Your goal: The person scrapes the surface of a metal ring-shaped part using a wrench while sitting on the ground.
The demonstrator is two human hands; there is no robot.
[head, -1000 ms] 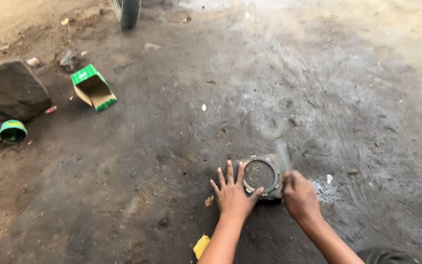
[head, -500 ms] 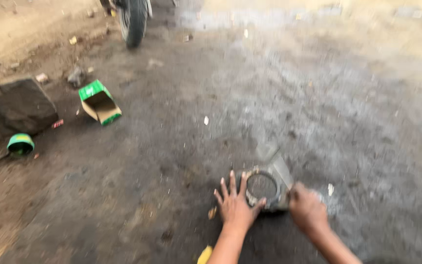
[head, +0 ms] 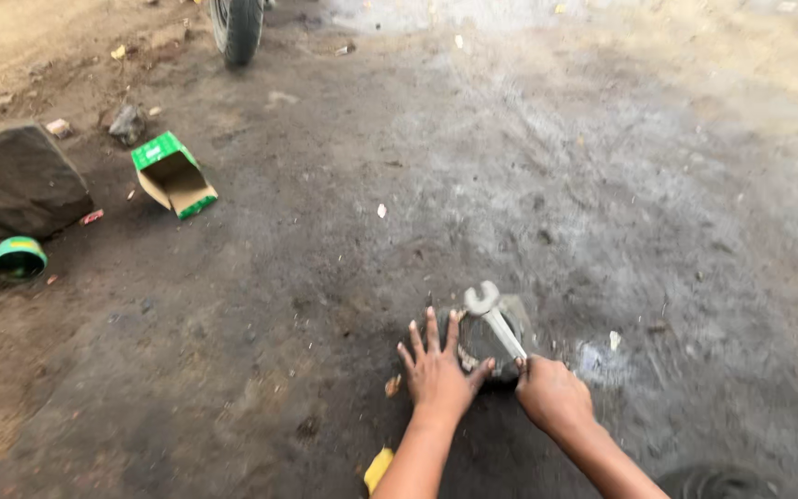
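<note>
A round grey metal ring-shaped part (head: 510,323) lies on the dark oily ground near the bottom middle. My left hand (head: 438,371) rests flat with fingers spread against its left side, holding it down. My right hand (head: 554,395) grips the handle of a silver open-ended wrench (head: 492,317), whose jaw end points up and left over the metal part.
An open green and brown cardboard box (head: 174,176) lies at the upper left. Beside it are a dark stone block (head: 16,178) and a green round lid (head: 19,258). A motorcycle tyre (head: 236,28) stands at the top. A yellow scrap (head: 378,468) lies by my left arm.
My right hand has swung the wrench over the metal part, and its jaw end now shows clearly above it. The view has shifted slightly; my left hand stays on the part.
</note>
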